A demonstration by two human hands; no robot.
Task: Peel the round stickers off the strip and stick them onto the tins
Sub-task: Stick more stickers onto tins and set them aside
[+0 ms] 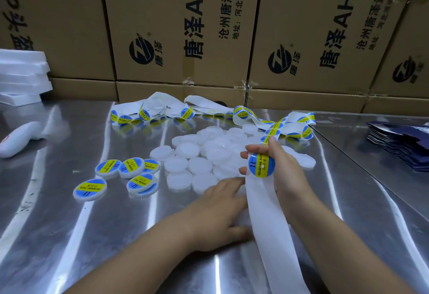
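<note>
Gripping the strip by a round sticker, the right hand has its fingers curled; the left hand is flat, fingers straight, at six o'clock of the tins.

The round stickers are blue with a yellow band across them and black lettering. The strip is plain white, the bare tins milky white. The tabletop is streaky silver; the cartons brown, printed in black; the stacked packets dark blue.
</note>
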